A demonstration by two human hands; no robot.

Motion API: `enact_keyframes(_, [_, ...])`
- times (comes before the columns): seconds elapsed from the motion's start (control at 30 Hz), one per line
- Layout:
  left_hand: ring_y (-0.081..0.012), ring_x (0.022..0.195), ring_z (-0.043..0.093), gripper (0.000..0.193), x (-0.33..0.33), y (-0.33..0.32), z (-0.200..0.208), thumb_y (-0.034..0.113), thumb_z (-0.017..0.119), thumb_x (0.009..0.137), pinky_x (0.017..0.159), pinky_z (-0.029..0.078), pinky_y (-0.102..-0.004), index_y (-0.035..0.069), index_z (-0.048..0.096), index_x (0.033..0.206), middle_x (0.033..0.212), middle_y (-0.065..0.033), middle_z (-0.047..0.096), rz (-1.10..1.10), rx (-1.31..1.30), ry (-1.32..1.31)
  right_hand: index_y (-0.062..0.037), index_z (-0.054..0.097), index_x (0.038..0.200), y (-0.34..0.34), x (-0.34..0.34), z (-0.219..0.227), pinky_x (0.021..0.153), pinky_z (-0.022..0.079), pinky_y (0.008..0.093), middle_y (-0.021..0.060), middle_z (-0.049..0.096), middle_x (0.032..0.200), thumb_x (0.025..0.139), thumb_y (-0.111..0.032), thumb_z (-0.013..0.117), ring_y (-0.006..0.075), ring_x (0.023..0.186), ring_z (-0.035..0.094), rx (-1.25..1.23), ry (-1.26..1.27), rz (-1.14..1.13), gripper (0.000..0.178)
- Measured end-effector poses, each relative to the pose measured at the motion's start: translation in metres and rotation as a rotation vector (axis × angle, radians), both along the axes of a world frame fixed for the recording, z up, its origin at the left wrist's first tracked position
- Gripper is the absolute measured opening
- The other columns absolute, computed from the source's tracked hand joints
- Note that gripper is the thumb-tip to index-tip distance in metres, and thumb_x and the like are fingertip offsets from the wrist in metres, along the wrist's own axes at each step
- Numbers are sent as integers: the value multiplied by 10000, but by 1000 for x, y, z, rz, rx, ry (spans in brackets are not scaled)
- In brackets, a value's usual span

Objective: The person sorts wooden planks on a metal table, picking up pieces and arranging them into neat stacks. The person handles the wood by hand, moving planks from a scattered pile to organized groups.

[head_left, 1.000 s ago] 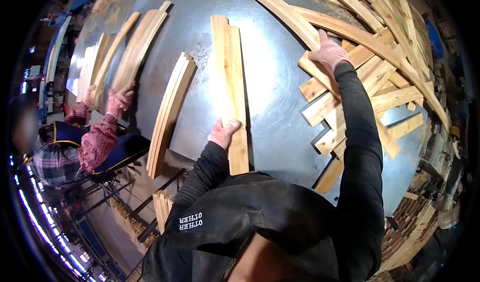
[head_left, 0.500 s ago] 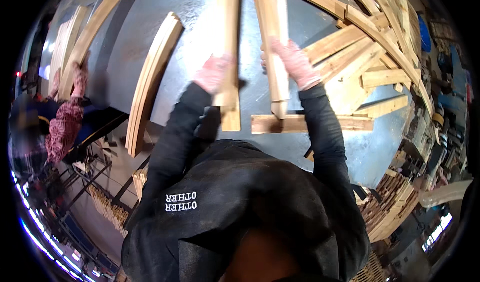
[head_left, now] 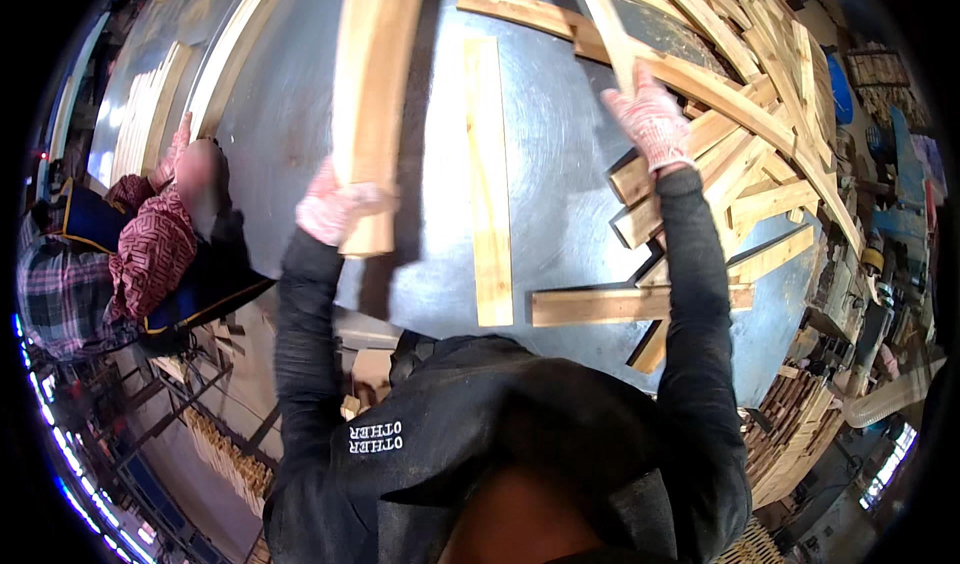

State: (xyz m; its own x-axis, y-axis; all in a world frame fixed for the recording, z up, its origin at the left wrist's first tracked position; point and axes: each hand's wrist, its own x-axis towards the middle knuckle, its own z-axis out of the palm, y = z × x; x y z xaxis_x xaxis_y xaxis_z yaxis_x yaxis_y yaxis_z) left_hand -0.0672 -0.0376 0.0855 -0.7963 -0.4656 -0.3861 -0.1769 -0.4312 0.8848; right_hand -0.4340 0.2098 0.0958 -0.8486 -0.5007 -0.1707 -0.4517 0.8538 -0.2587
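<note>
Left hand [head_left: 338, 207] clasps timber [head_left: 376, 84]; wider-spread right hand [head_left: 653, 124] holds a narrow board [head_left: 603, 26].

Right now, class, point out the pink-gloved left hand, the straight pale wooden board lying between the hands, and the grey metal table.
Pink-gloved left hand [head_left: 337, 208]: head view, middle of the glove.
Straight pale wooden board [head_left: 488, 184]: head view, middle of its upper face.
Grey metal table [head_left: 560, 164]: head view, its top surface.

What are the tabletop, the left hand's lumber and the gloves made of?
Tabletop: probably metal, scuffed, from its grey sheen and glare. Lumber in the left hand: wood, seemingly unvarnished, pale tan with streaks. Gloves: likely knit fabric, mottled pink and white.
</note>
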Motion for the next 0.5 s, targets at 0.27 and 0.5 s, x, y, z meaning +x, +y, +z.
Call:
enact_keyframes(0.27, [-359, 1021, 654, 573, 47, -218, -85, 151, 696, 773, 877, 505, -414, 87, 442, 1283, 1105, -188, 657, -279, -1137, -1027, -192, 127, 1578, -1, -143, -34, 1177, 234, 488, 167, 340, 1563, 661, -479, 840, 323, 1458, 304, 526, 118, 180, 1197])
enact_keyframes(0.5, [-414, 1172, 567, 733, 25, -155, -52, 263, 735, 786, 993, 453, -490, 124, 379, 1411, 1270, -203, 583, -139, -1523, -1163, -186, 191, 1559, -74, -123, -30, 1015, 476, 433, 198, 581, 1325, 773, -337, 720, 348, 1197, 591, 512, 123, 311, 960])
